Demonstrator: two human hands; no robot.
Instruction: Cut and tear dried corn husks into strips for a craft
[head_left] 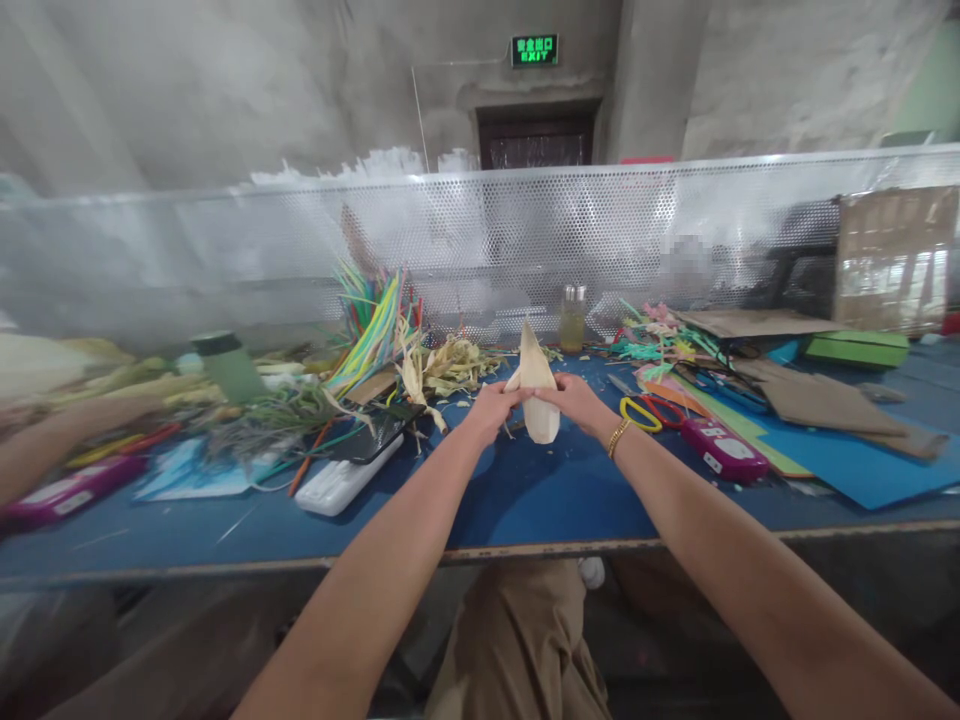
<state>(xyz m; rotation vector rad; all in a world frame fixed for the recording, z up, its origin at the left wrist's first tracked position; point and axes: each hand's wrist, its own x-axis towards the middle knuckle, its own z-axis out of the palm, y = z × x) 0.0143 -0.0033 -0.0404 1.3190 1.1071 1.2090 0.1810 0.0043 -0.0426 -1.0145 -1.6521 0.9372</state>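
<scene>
A pale corn husk (535, 362), pointed at the top and blunt at the bottom, is held upright over the blue tabletop (555, 505). My left hand (496, 408) pinches it from the left side at mid-height. From the right, my right hand (579, 400) grips the same husk, with the fingertips of both hands close together across its middle. Part of the fingers is hidden behind the husk. More dried corn husks (454, 362) lie in a loose heap beyond my left hand.
Left of my hands are a white power bank (349, 478), a dark phone (379, 435) and colourful pipe cleaners (375, 325). Scissors (651, 412), a purple device (722, 450) and coloured sheets (847, 455) lie right. Behind stands a bottle (573, 318). A co-worker's arm (82, 430) reaches in at far left.
</scene>
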